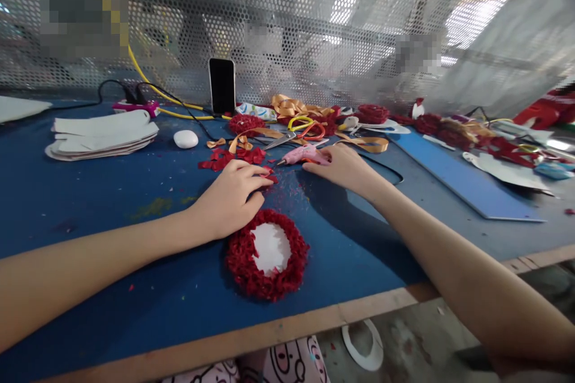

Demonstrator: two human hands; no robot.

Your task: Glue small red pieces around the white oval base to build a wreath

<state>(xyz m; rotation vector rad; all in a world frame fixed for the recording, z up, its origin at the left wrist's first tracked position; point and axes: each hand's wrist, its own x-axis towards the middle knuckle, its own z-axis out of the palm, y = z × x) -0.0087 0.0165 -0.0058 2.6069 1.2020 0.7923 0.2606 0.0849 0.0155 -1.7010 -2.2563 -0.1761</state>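
My left hand (233, 200) rests over the table with fingers spread and thumb apart. Its fingertips touch small red scraps (269, 178), at the edge of a loose pile of red pieces (220, 160). Just below it lies a round piece with a ruffled dark red border (238, 269) around a white centre (272, 248). My right hand (348, 167) is closed around a pink glue gun (303, 154), its nozzle pointing left. The gun's handle is mostly hidden by the hand.
Behind the hands are scissors (283, 140), orange ribbon (287, 106) and red ruffled pieces (246, 124). A phone (223, 87) stands against the perforated metal screen (287, 30). White sheets (103, 137) are stacked left, beside a white mouse (185, 139). At right lies a blue board (462, 176).
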